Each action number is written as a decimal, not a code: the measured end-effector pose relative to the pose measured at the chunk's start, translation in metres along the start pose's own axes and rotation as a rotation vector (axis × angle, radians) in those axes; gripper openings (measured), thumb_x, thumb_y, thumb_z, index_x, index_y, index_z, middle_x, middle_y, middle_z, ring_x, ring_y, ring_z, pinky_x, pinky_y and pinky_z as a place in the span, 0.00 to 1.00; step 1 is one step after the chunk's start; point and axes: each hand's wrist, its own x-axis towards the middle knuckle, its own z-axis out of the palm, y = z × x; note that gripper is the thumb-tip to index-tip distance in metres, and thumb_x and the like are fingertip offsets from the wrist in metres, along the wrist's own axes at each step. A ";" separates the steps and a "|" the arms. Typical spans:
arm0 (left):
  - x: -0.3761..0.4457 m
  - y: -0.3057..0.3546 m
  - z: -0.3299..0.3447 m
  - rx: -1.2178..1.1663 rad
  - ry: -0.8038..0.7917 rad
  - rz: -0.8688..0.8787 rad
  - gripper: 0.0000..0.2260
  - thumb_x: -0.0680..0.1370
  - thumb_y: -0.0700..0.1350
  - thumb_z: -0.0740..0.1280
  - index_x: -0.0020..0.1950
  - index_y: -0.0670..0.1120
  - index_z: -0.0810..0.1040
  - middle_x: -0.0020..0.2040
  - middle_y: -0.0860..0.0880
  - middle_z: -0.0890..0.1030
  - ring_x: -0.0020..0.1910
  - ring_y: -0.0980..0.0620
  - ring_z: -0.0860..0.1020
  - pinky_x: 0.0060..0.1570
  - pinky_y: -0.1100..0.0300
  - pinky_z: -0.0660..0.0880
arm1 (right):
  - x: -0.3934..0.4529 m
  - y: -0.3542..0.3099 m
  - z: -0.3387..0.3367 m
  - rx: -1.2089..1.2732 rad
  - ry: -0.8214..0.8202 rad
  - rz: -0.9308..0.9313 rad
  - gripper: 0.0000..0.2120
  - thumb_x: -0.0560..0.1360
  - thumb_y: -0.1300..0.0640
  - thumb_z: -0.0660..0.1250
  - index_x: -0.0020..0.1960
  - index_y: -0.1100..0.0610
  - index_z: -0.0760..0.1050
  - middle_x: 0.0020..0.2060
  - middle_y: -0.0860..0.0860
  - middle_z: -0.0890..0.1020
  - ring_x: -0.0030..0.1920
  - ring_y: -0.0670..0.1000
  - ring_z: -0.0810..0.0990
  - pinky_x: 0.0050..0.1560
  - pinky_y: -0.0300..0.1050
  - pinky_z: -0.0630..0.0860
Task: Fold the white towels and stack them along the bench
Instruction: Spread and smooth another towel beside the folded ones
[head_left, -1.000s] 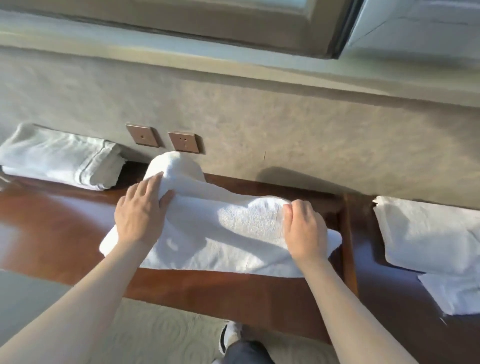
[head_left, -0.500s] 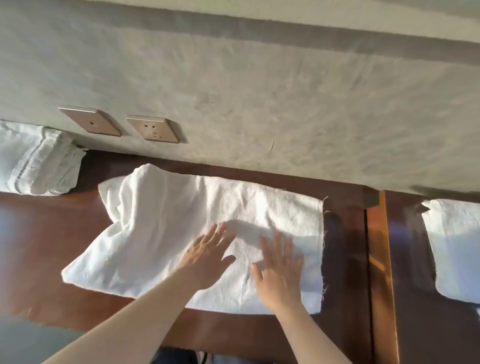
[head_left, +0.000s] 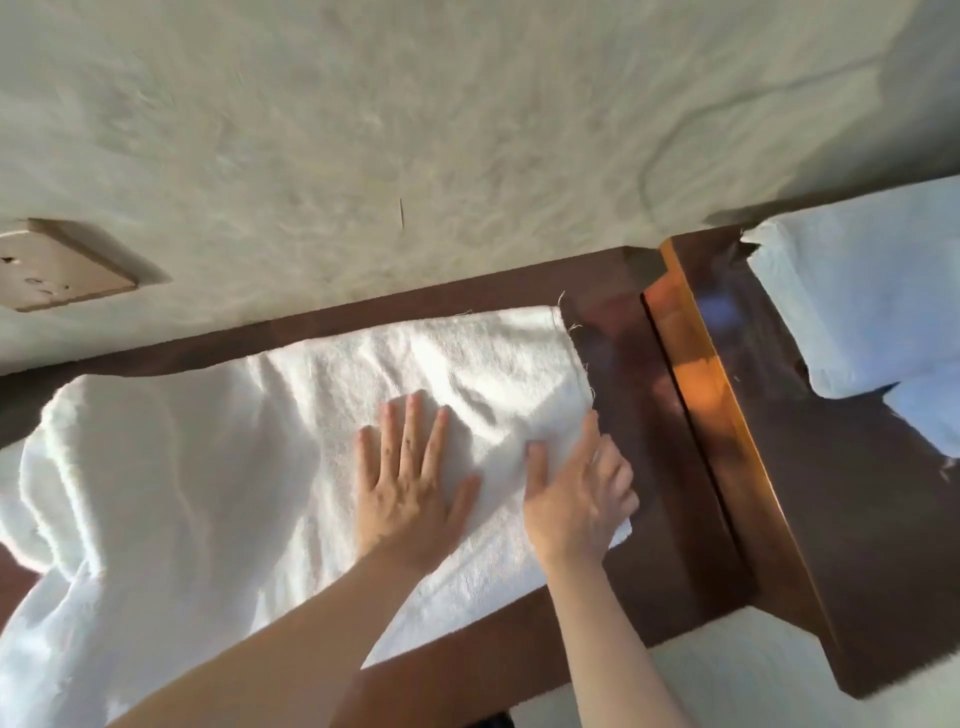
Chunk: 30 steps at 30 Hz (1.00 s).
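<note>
both hands have slid right — left hand (head_left: 410, 493) flat, right hand (head_left: 576, 499) flat at the edge of the towel (head_left: 218, 478) on the bench (head_left: 675, 467); smoothing step — next, fold it over.

The towel (head_left: 218, 467) is white terry cloth, soft and nubbly with a matt finish, rumpled on the left and with a few loose threads at its right edge, and the folded towels (head_left: 857, 301) off to the right look like the same fuzzy cloth. The worktop (head_left: 670, 467) is dark reddish-brown wood with a smooth glossy varnish that throws back the light. Behind it the wall (head_left: 467, 130) is rough, matt, brushed-looking plaster, with a smooth beige plastic socket plate (head_left: 57, 267) set in it.
</note>
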 end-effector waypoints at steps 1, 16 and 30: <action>0.000 0.001 0.002 0.020 0.025 -0.005 0.34 0.82 0.66 0.45 0.83 0.51 0.42 0.83 0.44 0.39 0.81 0.42 0.36 0.78 0.37 0.41 | 0.000 -0.003 0.007 0.000 0.051 0.012 0.34 0.81 0.35 0.54 0.80 0.53 0.59 0.72 0.60 0.72 0.70 0.63 0.69 0.63 0.63 0.67; 0.002 -0.002 0.010 0.088 0.101 0.009 0.36 0.78 0.69 0.47 0.83 0.55 0.47 0.84 0.44 0.44 0.82 0.42 0.40 0.78 0.38 0.44 | -0.005 -0.006 0.020 0.333 0.350 -0.143 0.22 0.77 0.51 0.68 0.71 0.52 0.75 0.48 0.53 0.79 0.48 0.58 0.78 0.50 0.54 0.74; 0.001 -0.003 0.010 0.085 0.137 0.019 0.35 0.80 0.70 0.39 0.83 0.56 0.47 0.84 0.47 0.44 0.82 0.46 0.38 0.79 0.41 0.41 | 0.017 0.054 -0.082 0.898 -0.794 0.060 0.12 0.74 0.50 0.75 0.57 0.46 0.81 0.51 0.45 0.87 0.53 0.49 0.86 0.60 0.56 0.80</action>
